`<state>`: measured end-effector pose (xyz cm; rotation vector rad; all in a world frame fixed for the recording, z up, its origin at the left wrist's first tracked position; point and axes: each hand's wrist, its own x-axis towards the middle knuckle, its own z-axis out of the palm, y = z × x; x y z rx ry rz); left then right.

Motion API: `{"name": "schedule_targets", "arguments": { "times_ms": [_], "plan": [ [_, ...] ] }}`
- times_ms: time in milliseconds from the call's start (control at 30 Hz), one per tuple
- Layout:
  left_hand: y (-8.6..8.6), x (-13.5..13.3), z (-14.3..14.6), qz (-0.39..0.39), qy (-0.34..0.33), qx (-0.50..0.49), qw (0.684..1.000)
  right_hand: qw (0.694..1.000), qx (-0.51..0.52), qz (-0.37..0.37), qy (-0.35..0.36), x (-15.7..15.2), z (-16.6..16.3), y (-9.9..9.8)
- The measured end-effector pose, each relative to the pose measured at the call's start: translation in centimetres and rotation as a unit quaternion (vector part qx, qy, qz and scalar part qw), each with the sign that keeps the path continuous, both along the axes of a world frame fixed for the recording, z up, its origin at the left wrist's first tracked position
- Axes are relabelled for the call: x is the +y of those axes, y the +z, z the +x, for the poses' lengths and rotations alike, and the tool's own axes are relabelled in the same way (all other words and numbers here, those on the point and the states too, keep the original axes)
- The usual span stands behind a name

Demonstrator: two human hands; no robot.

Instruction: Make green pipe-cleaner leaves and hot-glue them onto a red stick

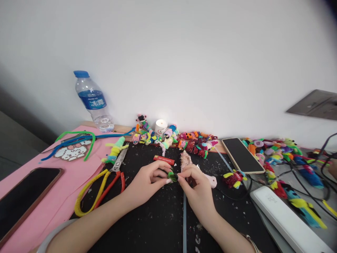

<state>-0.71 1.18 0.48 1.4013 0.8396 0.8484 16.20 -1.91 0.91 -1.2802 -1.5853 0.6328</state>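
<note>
Between my two hands is a small green fuzzy piece (172, 176) with a dark bit at its right side, likely bent pipe cleaner. My left hand (154, 177) pinches it from the left with thumb and fingers. From the other side, my right hand (196, 182) grips its dark end between thumb and forefinger. Just behind the left fingers lies a red lighter (163, 160) with white print. A pale pink tool (212, 181), partly hidden by my right hand, rests on the black mat (152, 221).
Scissors (119, 161) with yellow and red handles lie left, near a yellow-green pipe-cleaner figure (116, 151). Several colourful figures (192, 144) and a white candle (161, 125) line the wall. A bottle (92, 102), two phones (242, 154), cables and a white power bank (284, 218) surround the mat.
</note>
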Motion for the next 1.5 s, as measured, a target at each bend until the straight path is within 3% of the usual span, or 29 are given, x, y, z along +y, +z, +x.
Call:
{"name": "schedule_targets", "arguments": {
  "times_ms": [767, 1500],
  "plan": [
    [-0.04, -0.13, 0.16, -0.050, -0.015, -0.054, 0.997, 1.000, -0.002, 0.012, 0.002, -0.01, -0.32, -0.07],
    [-0.12, 0.01, -0.16, 0.027, 0.007, -0.019, 0.999, 0.997, -0.056, 0.050, -0.003, 0.07, 0.23, 0.61]
  ]
}}
